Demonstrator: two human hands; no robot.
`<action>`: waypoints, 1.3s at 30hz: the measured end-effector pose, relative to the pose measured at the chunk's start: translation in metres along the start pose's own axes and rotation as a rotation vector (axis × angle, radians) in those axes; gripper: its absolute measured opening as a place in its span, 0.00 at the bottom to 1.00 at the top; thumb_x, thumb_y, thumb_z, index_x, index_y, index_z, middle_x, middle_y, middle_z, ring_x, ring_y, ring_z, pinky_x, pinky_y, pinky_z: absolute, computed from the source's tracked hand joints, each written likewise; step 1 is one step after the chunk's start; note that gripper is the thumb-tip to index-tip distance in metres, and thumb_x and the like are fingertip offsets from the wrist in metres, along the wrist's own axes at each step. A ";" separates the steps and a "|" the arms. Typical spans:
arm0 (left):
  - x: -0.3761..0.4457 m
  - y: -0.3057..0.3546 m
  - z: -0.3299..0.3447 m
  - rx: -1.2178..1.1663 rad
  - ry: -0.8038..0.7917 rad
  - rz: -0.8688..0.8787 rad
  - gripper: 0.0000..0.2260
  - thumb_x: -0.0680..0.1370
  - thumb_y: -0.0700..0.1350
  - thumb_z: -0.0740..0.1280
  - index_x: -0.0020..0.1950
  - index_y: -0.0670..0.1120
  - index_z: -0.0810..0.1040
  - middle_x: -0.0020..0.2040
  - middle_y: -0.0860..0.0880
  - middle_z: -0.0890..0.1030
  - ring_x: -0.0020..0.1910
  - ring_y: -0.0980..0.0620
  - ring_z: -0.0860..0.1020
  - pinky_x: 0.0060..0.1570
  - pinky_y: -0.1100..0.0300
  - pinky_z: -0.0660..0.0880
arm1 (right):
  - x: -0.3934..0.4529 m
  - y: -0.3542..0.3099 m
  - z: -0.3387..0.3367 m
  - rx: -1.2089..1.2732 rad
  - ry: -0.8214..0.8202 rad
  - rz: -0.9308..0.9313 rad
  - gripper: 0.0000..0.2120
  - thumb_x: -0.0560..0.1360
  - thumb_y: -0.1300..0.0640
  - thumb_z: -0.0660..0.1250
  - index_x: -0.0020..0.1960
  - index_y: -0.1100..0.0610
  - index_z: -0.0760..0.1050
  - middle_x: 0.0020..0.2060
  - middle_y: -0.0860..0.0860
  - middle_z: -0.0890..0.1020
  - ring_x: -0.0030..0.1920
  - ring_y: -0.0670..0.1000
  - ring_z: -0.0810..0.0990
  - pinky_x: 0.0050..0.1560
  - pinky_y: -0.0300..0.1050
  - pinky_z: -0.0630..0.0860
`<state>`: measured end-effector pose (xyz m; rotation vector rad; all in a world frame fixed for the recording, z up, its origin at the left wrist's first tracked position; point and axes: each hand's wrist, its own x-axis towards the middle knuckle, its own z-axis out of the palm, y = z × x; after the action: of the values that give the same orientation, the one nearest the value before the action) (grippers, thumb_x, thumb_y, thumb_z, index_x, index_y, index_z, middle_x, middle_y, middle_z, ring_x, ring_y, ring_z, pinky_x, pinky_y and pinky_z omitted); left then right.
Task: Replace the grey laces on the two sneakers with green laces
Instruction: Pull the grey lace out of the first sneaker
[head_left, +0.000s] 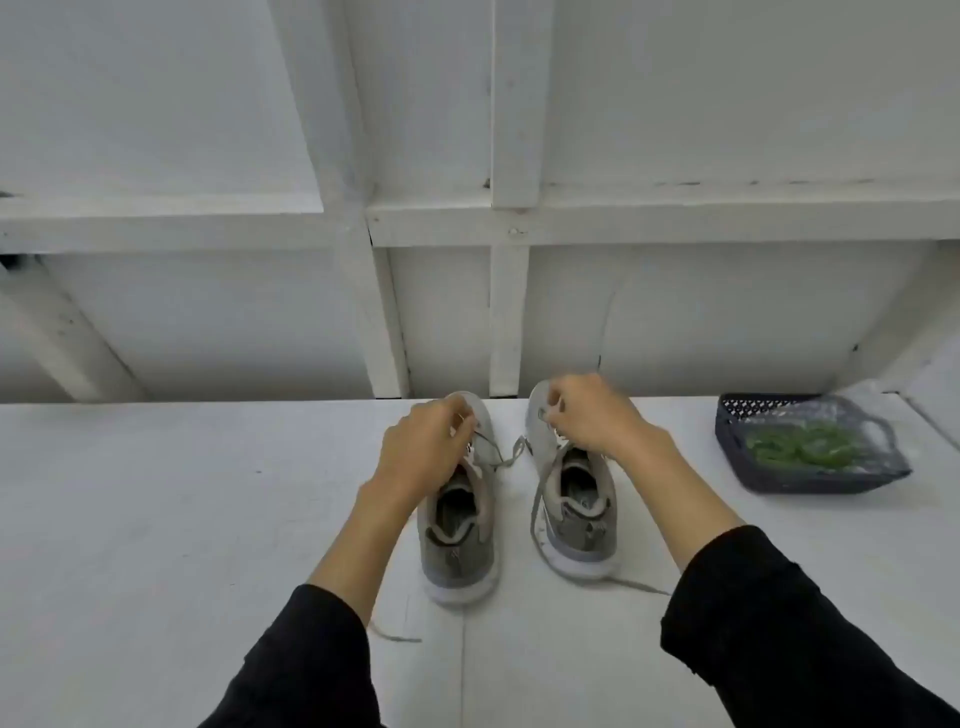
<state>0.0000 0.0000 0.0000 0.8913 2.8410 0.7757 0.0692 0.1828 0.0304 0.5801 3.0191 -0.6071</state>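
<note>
Two grey sneakers with white soles stand side by side on the white table, heels toward me. My left hand sits over the toe end of the left sneaker, its fingers curled and pinching the grey lace near the front eyelets. My right hand is over the toe end of the right sneaker, pinching that shoe's grey lace, which hangs loose down its left side. Loose lace ends trail on the table by both heels. Green laces lie in a dark basket at the right.
The dark blue plastic basket stands at the table's right, partly covered by a clear bag. A white framed wall rises right behind the sneakers. The white table stretches wide to the left.
</note>
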 end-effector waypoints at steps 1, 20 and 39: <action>-0.007 0.000 0.006 0.027 0.026 -0.019 0.09 0.81 0.54 0.58 0.49 0.51 0.75 0.48 0.55 0.80 0.46 0.51 0.78 0.41 0.56 0.71 | -0.006 0.002 0.012 -0.025 0.034 0.023 0.07 0.77 0.62 0.60 0.54 0.61 0.73 0.51 0.57 0.78 0.48 0.58 0.76 0.41 0.46 0.69; -0.039 0.013 0.068 0.093 0.018 -0.185 0.12 0.79 0.51 0.61 0.55 0.44 0.69 0.52 0.47 0.77 0.50 0.45 0.76 0.39 0.56 0.68 | -0.039 0.061 0.065 -0.198 0.319 0.244 0.11 0.78 0.60 0.60 0.59 0.59 0.74 0.56 0.57 0.81 0.70 0.55 0.66 0.67 0.44 0.65; -0.014 0.030 0.079 -0.074 0.084 -0.103 0.15 0.81 0.57 0.57 0.44 0.49 0.75 0.41 0.53 0.79 0.43 0.49 0.77 0.42 0.53 0.73 | -0.029 0.109 0.077 0.033 0.578 -0.006 0.07 0.75 0.64 0.68 0.52 0.63 0.77 0.48 0.57 0.79 0.51 0.57 0.75 0.50 0.51 0.75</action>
<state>0.0434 0.0488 -0.0549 0.7137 2.8808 0.9198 0.1307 0.2371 -0.0786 0.8829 3.5445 -0.5707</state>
